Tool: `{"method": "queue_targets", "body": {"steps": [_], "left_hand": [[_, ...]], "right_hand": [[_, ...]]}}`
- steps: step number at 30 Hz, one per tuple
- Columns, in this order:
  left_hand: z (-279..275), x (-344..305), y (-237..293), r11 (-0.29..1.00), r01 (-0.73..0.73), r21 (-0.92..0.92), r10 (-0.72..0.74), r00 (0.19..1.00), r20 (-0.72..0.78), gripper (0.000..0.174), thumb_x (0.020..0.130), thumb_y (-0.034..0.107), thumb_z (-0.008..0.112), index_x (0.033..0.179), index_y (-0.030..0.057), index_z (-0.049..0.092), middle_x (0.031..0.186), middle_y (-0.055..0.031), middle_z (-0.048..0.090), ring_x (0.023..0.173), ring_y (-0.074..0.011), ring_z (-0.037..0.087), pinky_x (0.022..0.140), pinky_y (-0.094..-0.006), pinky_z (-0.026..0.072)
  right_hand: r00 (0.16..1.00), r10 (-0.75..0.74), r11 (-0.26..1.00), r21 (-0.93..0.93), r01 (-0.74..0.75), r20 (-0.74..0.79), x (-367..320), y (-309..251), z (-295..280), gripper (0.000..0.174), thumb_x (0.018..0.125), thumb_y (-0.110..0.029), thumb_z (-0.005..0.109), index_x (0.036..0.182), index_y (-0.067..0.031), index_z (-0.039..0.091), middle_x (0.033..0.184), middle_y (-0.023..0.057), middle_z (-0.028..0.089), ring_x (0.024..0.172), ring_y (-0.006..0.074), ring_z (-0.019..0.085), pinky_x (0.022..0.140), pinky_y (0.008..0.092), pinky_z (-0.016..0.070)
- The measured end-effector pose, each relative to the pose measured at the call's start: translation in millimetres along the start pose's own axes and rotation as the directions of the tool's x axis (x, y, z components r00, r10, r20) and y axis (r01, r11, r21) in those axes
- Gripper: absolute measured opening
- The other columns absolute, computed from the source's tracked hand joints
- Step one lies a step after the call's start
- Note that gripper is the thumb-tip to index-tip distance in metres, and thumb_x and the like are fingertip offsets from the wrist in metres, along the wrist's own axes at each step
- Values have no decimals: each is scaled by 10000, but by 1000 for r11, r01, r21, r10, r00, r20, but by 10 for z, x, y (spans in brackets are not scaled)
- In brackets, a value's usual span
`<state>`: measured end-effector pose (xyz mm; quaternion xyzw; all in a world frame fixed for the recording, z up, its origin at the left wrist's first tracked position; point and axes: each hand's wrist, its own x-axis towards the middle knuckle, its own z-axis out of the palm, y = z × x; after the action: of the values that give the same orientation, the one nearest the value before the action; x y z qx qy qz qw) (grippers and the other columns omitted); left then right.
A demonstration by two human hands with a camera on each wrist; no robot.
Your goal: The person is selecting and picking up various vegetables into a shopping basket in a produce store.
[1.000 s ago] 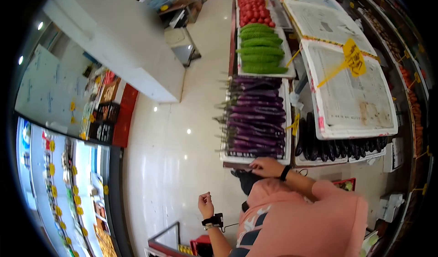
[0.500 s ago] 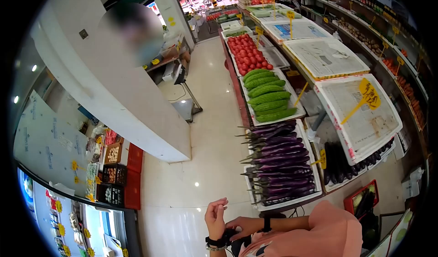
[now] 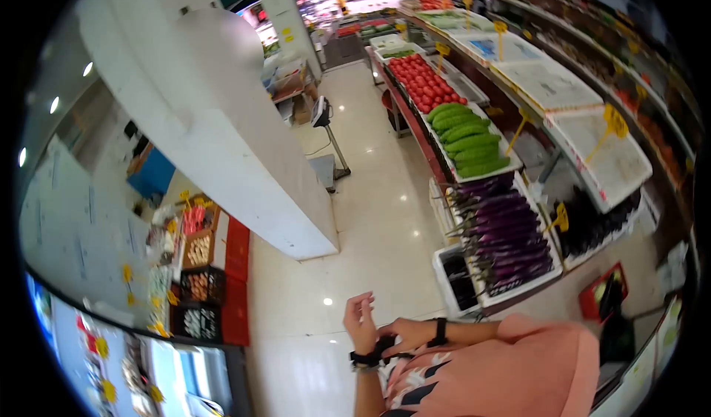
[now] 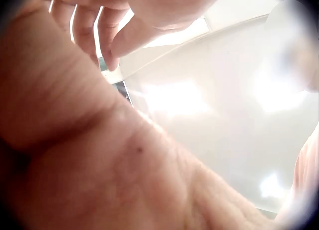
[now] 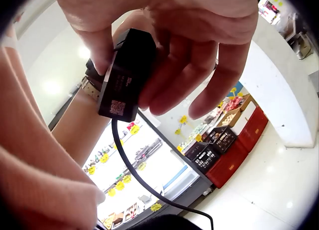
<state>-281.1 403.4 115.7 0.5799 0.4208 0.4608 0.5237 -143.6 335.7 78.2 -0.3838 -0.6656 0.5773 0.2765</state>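
Observation:
In the head view the left hand (image 3: 361, 322) is raised at the lower middle, its fingers relaxed and empty. The right hand (image 3: 406, 334) reaches across to the left wrist. Seen from the right wrist, the right hand (image 5: 169, 55) pinches a small black box (image 5: 128, 75) between thumb and fingers; a black cable (image 5: 130, 165) runs down from it. The box sits at the left wrist beside a watch band (image 5: 90, 89). In the left wrist view the left hand (image 4: 99, 115) fills much of the picture, its fingers loosely bent.
Purple eggplants (image 3: 511, 232), green bitter melons (image 3: 468, 141) and red tomatoes (image 3: 424, 81) lie in white trays on a stand at right. A white pillar (image 3: 222, 135) stands at left, with a scale (image 3: 326, 167) behind it. Red crates (image 3: 236, 291) and a lit cooler are lower left.
The head view has swung up and shows more of the shop's far end. The right hand has moved from near the eggplant tray to the left wrist, and the left hand has risen.

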Motion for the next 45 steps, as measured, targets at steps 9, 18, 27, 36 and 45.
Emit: {"method": "queue_targets", "body": {"steps": [9, 18, 27, 36, 45], "left_hand": [[307, 1227, -238, 1000, 9, 2, -9, 885, 466, 194, 1039, 155, 533, 1137, 13, 620, 1138, -110, 694, 1037, -212, 676, 856, -331, 532], [-118, 3154, -1403, 887, -102, 450, -144, 866, 480, 160, 977, 107, 611, 1115, 46, 665, 1033, -93, 722, 913, -198, 704, 745, -322, 563], [-859, 4408, -2405, 806, 118, 580, -298, 928, 225, 133, 963, 92, 603, 1034, -9, 654, 964, -124, 711, 812, -214, 704, 720, -325, 579], [293, 6854, -3076, 795, 77, 602, -362, 856, 370, 224, 993, 200, 598, 1034, -15, 646, 967, -116, 700, 827, -191, 689, 740, -321, 547], [2711, 9296, -2720, 888, -216, 407, -209, 598, 774, 180, 993, 144, 569, 1092, 22, 656, 979, -87, 706, 869, -170, 669, 770, -307, 523]], "right_hand": [[931, 82, 996, 11, -84, -356, 380, 113, -655, 385, 888, -373, 753, 982, -17, 643, 840, 110, 701, 750, 211, 679, 710, 332, 552], [687, 71, 971, -106, -212, -723, 986, 997, -2556, 257, 926, -313, 678, 981, -62, 660, 843, 115, 718, 780, 261, 696, 709, 373, 544], [339, 207, 909, 52, -414, -918, 1201, 1374, -4393, 251, 905, -289, 658, 977, -49, 643, 824, 107, 705, 802, 286, 692, 717, 401, 533], [-396, 277, 506, 483, -715, -876, 895, 2681, -5866, 674, 863, -381, 668, 1387, -41, 415, 1130, 255, 638, 967, 444, 659, 822, 505, 538], [-707, 398, 352, 809, -471, -584, 575, 3088, -6737, 897, 863, -493, 652, 1502, -4, 257, 1181, 336, 620, 983, 454, 663, 819, 508, 545]]}}
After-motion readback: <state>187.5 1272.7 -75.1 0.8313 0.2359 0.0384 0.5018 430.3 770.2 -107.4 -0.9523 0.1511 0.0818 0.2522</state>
